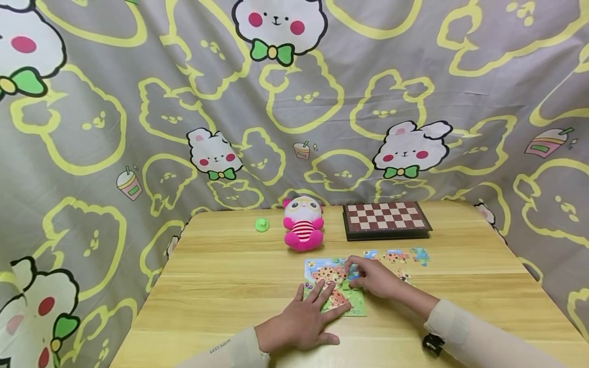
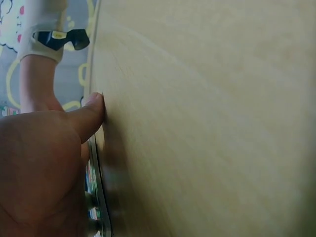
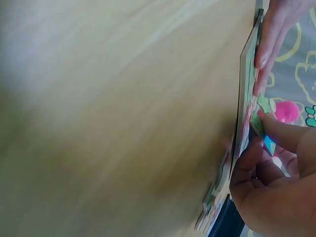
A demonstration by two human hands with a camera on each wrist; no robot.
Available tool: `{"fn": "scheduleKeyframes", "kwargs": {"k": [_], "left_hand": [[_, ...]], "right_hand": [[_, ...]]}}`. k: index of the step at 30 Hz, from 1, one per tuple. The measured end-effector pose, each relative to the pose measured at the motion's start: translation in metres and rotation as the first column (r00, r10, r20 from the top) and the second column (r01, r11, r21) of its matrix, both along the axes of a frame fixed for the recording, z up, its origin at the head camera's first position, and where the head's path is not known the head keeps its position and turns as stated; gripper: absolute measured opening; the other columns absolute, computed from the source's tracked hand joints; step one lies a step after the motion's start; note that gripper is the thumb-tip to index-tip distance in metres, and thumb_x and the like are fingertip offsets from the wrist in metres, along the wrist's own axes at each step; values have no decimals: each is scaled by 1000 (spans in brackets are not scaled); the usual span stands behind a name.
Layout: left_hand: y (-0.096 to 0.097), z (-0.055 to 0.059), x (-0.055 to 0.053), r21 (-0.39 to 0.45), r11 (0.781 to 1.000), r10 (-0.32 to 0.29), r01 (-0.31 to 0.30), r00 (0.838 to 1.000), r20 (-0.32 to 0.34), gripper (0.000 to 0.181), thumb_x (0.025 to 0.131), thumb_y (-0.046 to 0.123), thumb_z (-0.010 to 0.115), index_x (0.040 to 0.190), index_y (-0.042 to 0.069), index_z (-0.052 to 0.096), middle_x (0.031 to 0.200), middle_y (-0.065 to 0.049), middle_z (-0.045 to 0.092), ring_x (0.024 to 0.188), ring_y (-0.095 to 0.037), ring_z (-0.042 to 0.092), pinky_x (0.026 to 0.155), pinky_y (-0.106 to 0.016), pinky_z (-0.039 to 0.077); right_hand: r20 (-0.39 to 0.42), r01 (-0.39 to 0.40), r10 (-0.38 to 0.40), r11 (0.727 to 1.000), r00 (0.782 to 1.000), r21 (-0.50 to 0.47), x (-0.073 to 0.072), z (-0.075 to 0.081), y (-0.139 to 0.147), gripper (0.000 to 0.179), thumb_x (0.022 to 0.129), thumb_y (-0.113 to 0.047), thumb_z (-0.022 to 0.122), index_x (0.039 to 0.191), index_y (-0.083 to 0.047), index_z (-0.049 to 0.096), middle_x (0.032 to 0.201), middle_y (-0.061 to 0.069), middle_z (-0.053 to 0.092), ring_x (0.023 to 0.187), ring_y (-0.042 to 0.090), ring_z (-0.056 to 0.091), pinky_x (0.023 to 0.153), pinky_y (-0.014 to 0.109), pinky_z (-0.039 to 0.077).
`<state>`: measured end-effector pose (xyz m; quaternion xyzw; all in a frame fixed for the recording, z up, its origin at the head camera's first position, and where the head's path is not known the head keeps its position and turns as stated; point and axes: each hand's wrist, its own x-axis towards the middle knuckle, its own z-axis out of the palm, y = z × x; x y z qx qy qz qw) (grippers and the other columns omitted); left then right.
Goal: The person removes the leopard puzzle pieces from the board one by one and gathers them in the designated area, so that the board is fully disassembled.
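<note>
A jigsaw puzzle board with a spotted cartoon animal lies on the table. My left hand rests on its lower left part with the fingers spread straight; in the left wrist view its thumb touches or nearly touches the tabletop. At the board's right side, my right hand pinches a green-and-blue puzzle piece between thumb and finger, tilted against the board. The fingers hide part of that piece in the head view. Several loose puzzle pieces lie just beyond and beside the right hand.
Behind the puzzle sits a pink-and-white plush toy, with a small green duck to its left. A checkered board-game box lies at the back right. Patterned curtains surround the wooden table.
</note>
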<state>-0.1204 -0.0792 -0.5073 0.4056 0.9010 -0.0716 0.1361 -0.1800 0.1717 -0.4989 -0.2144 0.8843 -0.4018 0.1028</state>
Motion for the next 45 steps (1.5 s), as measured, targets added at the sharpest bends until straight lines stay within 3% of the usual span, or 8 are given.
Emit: {"fn": "scheduleKeyframes", "kwargs": {"k": [5,18,26,45], "left_hand": [[1,1,1,-9,1000,7,-7,1000,-16,75,94,82,21,157,56,-9,175,-7,0,160,-32,5,115,-70,27],[1,2,2,-18,1000,13,-13,1000,-22,75,94,82,22,158,56,-8,175,-6,0,160,-31,5,117,-69,26],[1,2,3,-19,1000,14,-14,1000,-15,75,94,81,22,158,56,-9,175,-6,-1,160,-31,5,117,-69,26],[1,4,2,-6,1000,17,-17,1000,8,74,95,80,24,158,57,-6,175,-6,-2,160,-31,4,117,-70,25]], "right_hand": [[36,15,-14,1000,999,-25,-1,2,10,18,94,-10,74,105,-20,63,74,0,59,65,14,55,59,28,46],[17,-10,11,996,1000,-88,-1,1,42,15,96,-4,69,108,-12,65,87,3,65,69,14,57,60,27,49],[38,17,-13,992,999,-121,2,1,65,12,97,-5,70,109,-9,70,93,6,66,67,17,59,57,29,52],[42,97,-93,992,995,-87,9,5,133,23,98,-13,69,120,-5,69,103,10,68,77,16,64,61,32,55]]}}
